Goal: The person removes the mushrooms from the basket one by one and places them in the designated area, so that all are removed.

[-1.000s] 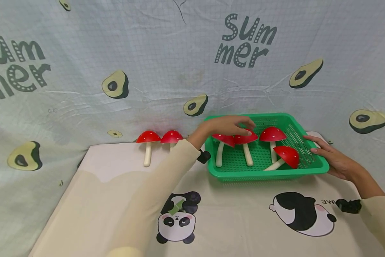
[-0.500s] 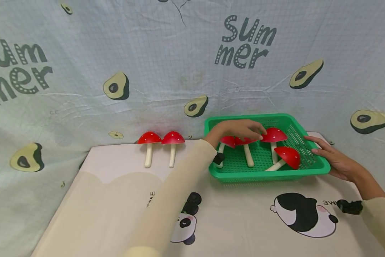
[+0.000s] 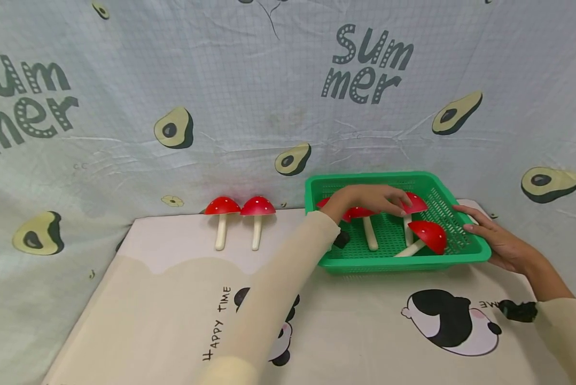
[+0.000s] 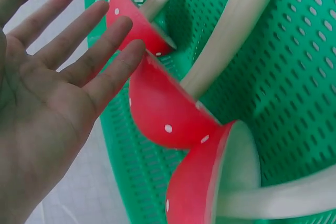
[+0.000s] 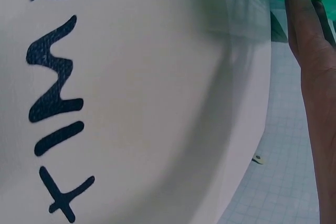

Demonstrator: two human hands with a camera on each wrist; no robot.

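Four toy mushrooms [image 3: 425, 235] in the green basket [image 3: 461, 255] — spread left-hand fingers [image 4: 113, 72] just above.

Bright, even, diffuse light throughout, with only soft shadows. Wide-angle bending at the head view's edges. Slightly soft focus in both wrist close-ups.

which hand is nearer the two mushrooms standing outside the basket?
Left. The left hand is over the mushrooms inside the green basket, on the side toward the two mushrooms outside. The right hand rests on the basket's far right rim.
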